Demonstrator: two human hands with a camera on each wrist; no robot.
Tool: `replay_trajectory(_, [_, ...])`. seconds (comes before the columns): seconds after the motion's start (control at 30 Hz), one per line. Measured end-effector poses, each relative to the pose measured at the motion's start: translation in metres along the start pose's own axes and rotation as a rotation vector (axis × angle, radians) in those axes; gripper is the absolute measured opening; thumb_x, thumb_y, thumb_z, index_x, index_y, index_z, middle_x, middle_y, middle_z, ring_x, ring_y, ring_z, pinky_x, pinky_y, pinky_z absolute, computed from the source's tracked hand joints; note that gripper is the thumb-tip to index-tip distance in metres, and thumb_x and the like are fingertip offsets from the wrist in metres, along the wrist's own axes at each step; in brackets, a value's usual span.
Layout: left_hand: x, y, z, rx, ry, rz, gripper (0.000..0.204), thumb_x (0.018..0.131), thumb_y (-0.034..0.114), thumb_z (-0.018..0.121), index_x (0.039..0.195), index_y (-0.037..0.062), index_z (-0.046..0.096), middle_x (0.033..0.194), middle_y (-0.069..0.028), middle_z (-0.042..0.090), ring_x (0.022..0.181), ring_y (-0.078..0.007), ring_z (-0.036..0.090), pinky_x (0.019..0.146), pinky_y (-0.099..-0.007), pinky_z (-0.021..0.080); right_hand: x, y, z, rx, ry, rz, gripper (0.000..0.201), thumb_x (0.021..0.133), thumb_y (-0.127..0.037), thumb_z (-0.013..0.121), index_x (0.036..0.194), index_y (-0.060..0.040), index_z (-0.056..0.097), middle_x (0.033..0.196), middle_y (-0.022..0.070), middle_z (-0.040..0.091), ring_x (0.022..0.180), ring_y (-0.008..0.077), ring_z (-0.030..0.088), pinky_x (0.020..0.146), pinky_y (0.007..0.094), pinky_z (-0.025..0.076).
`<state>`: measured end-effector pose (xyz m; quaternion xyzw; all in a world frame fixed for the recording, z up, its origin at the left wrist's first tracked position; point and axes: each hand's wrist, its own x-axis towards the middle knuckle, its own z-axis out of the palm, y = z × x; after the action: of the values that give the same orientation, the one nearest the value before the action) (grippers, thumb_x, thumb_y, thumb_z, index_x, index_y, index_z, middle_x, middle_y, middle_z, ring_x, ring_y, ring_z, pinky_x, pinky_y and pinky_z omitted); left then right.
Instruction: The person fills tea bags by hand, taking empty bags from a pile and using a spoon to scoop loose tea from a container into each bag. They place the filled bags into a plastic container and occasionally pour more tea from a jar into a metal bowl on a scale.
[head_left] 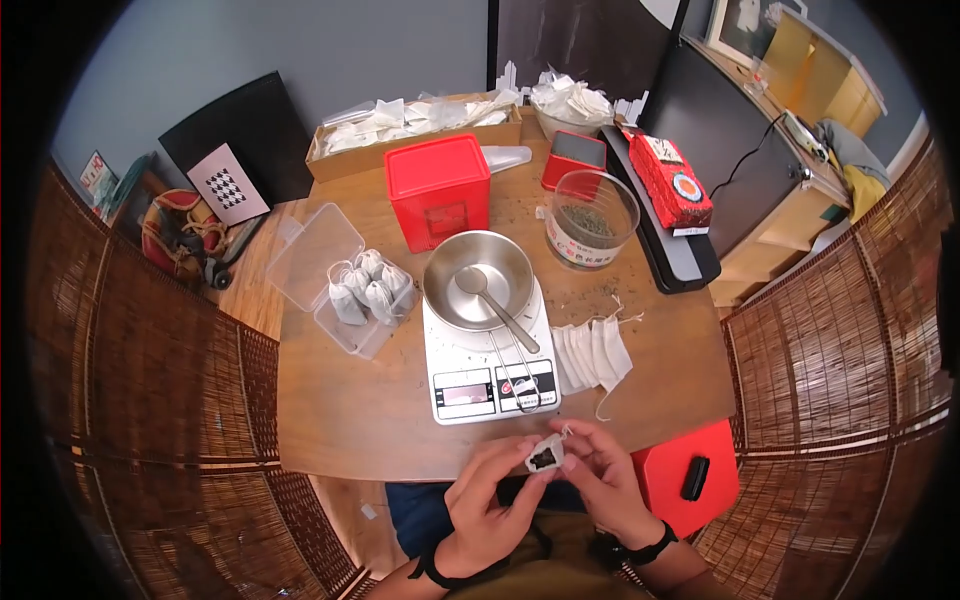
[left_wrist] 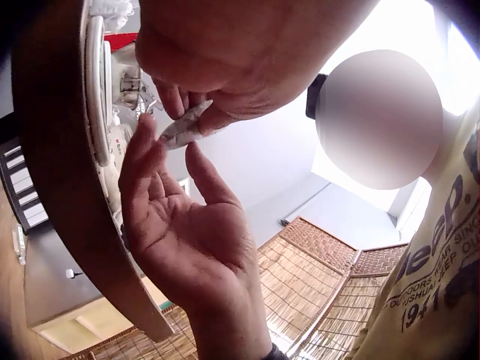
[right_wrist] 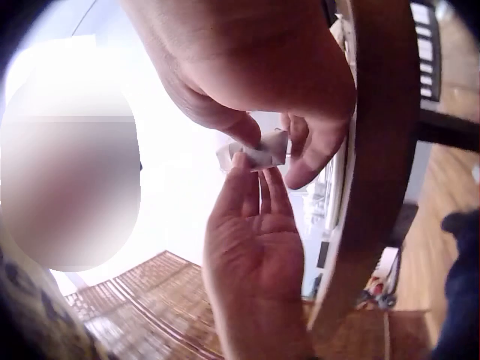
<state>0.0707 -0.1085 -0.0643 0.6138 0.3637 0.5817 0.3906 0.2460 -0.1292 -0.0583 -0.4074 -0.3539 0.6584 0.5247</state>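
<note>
Low at the front edge of the table, both hands hold a small white drawstring bag (head_left: 543, 460) with dark, loose contents showing at its mouth. The left hand (head_left: 486, 502) pinches it from the left between thumb and fingertips. From the other side the right hand (head_left: 606, 484) pinches the cloth near the string. Seen side-on in the left wrist view, the bag (left_wrist: 186, 129) looks thin and pale. Beyond the hands stands a white kitchen scale (head_left: 452, 385) bearing a steel pan (head_left: 440, 290), in which a spoon (head_left: 500, 310) leans.
Several flat white bags (head_left: 597, 352) lie right of the scale. A clear box (head_left: 362, 343) at left holds several filled bags. Behind stand a red tin (head_left: 437, 195), a plastic tub (head_left: 590, 250) of dried leaves and a carton (head_left: 415, 143) of packets. A red stool-like surface (head_left: 665, 500) is at right.
</note>
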Motion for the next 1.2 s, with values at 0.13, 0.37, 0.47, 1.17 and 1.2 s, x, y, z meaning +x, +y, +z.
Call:
replay_trajectory(0.13, [0.005,0.004,0.003,0.0,0.005,0.033,0.062,0.087,-0.01,0.086,0.143,-0.0071,0.061,0.128,-0.0254,0.073,0.12,-0.0318,0.074,0.1,-0.0389,0.061,0.003,-0.007,-0.004,0.287,-0.012,0.084,0.041,0.111,-0.006,0.063,0.151,-0.0016,0.052,0.137,0.0159,0.071,0.11,0.0239,0.075,0.086,0.034,0.065])
replay_trajectory(0.37, [0.017,-0.004,-0.019,0.109,0.083,-0.041,0.061,0.085,-0.011,0.085,0.141,-0.0053,0.062,0.119,-0.0165,0.073,0.117,-0.0259,0.072,0.105,-0.0371,0.055,0.075,-0.093,-0.044,0.134,0.216,-0.307,0.037,0.109,-0.01,0.069,0.143,-0.0028,0.055,0.117,0.0107,0.076,0.096,0.0163,0.077,0.072,0.0274,0.063])
replay_trajectory(0.47, [0.029,-0.011,-0.027,0.188,0.186,-0.026,0.051,0.086,-0.006,0.086,0.133,-0.0025,0.067,0.111,-0.0144,0.075,0.105,-0.0257,0.07,0.091,-0.0346,0.054,0.125,-0.138,-0.059,-0.119,0.342,-0.46,0.037,0.108,-0.009,0.071,0.141,-0.0025,0.056,0.11,0.0062,0.075,0.09,0.0116,0.073,0.072,0.0238,0.059])
replay_trajectory(1.17, [0.035,-0.026,-0.051,0.389,0.268,-0.021,0.039,0.088,0.0,0.082,0.125,-0.0006,0.068,0.109,-0.0151,0.071,0.105,-0.0367,0.06,0.094,-0.0449,0.048,0.241,-0.162,-0.078,-1.246,0.366,-0.731,0.025,0.099,-0.011,0.08,0.121,0.0017,0.078,0.096,0.0097,0.075,0.078,0.0151,0.064,0.072,0.03,0.053])
replay_trajectory(1.2, [0.035,-0.027,-0.052,0.388,0.271,-0.019,0.039,0.088,0.0,0.082,0.125,-0.0006,0.068,0.109,-0.0151,0.071,0.105,-0.0367,0.06,0.094,-0.0449,0.048,0.242,-0.159,-0.077,-1.213,0.391,-0.798,0.022,0.1,-0.011,0.08,0.118,0.0014,0.079,0.098,0.0103,0.076,0.079,0.0141,0.065,0.072,0.0291,0.053])
